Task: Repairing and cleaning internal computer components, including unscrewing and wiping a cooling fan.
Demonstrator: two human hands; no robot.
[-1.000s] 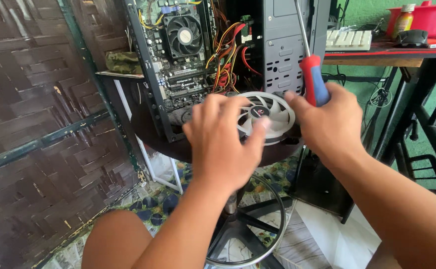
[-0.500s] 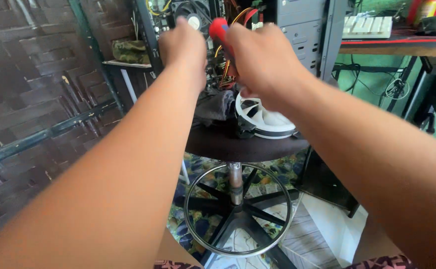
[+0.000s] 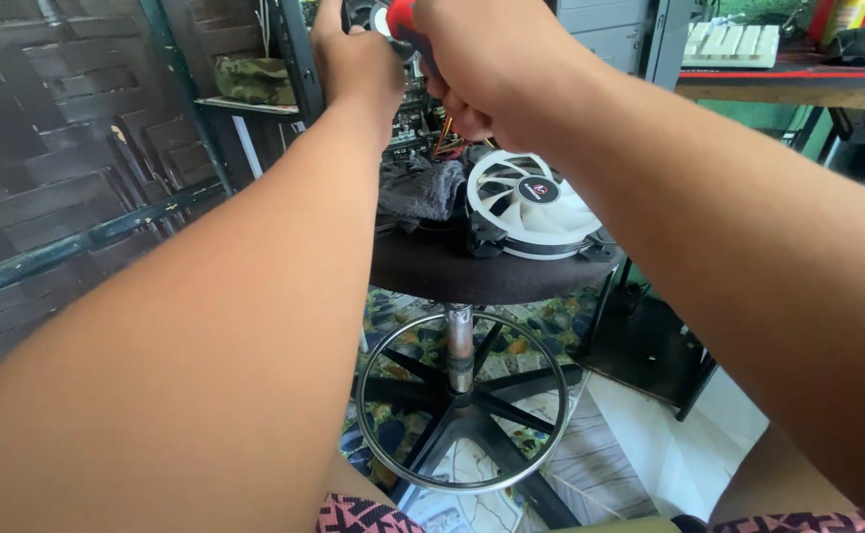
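So the right hand (image 3: 497, 64) is fisted tight around a red-handled screwdriver (image 3: 400, 18) up near the top edge, in front of the open PC case (image 3: 610, 35). Only a bit of handle shows, so its long axis and where the tip points can't be told. The left hand (image 3: 353, 59) is raised beside it, curled against the case internals; whether it's holding anything is unclear. Below, a white case fan (image 3: 536, 202) lies flat on the round stool (image 3: 432, 271), next to a grey cloth (image 3: 418, 188).
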